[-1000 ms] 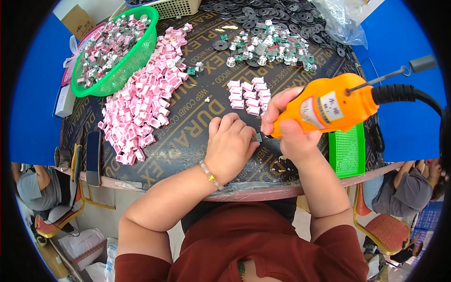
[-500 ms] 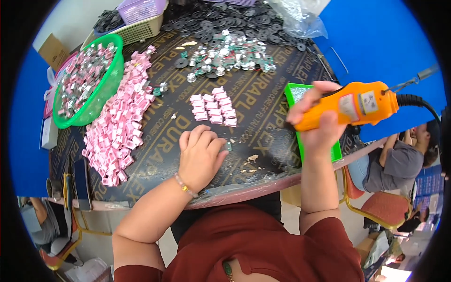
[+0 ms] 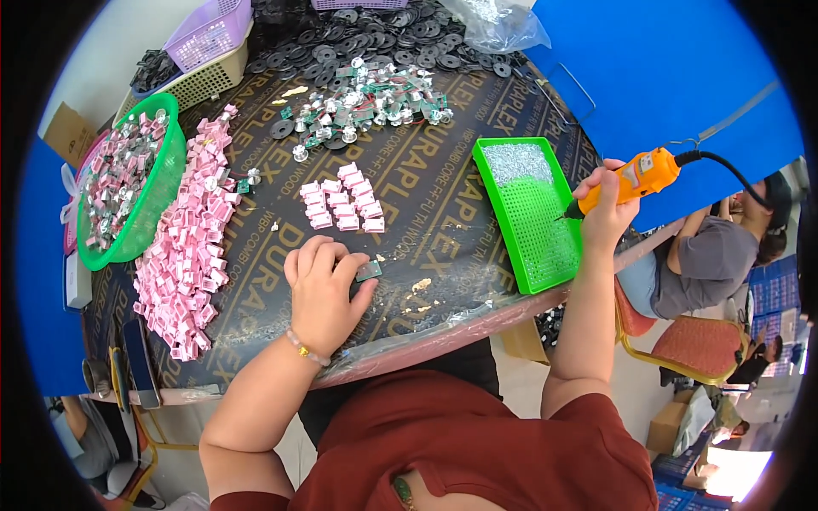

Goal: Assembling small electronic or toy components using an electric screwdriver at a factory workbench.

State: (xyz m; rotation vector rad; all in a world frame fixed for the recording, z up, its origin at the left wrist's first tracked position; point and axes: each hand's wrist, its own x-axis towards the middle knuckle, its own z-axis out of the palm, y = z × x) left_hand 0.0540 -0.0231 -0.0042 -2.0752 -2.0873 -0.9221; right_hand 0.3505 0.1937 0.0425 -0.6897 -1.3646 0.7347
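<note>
My right hand (image 3: 609,209) is wrapped round an orange electric screwdriver (image 3: 649,172) with a black cord. Its dark tip points left over the green perforated tray (image 3: 541,260), where a heap of small silver screws (image 3: 516,162) lies at the far end. Low on the table, my left hand (image 3: 326,289) has curled fingers, with thumb and forefinger at a small green circuit board (image 3: 368,271). Just beyond it stand short rows of pink plastic housings (image 3: 342,204). What lies beneath the left palm is hidden.
Loose pink housings (image 3: 183,264) are piled at left beside a green basket (image 3: 164,200) of assembled parts. Circuit boards with silvery pieces (image 3: 375,102) lie farther back, before many black discs (image 3: 341,43). A clear plastic bag (image 3: 498,30) rests at the back.
My right hand has turned the screwdriver so its tip now points over the tray, showing more of the tray. The left hand stays by the circuit board; the whole view has shifted slightly.
</note>
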